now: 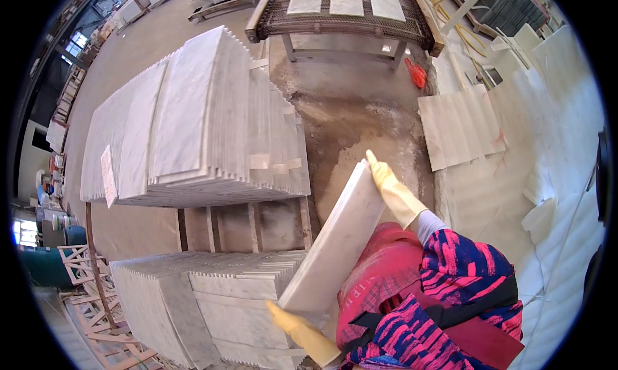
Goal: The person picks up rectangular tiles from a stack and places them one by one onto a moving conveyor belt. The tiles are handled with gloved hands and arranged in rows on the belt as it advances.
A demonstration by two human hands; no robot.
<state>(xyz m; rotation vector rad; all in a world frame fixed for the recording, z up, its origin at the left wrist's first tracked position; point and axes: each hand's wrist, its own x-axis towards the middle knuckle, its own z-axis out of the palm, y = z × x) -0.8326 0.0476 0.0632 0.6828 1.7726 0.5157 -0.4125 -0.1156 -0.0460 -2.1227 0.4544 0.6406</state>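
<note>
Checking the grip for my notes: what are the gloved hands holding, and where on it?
A white marble tile, held by its two ends: left hand at the near lower end, right hand on the far upper end.

A slab [335, 241] lies tilted between the hands, right hand [393, 189] at its one-o'clock end, left hand [293, 323] at its seven-o'clock end. One tile stack [193, 125] sits at ten o'clock, another [206, 299] at eight (on a pallet); a mesh table [341, 12] stands at twelve.

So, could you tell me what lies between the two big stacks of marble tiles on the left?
In the head view, the upper tile stack and the lower tile stack are separated by wooden pallet slats with bare concrete floor beside them.
</note>
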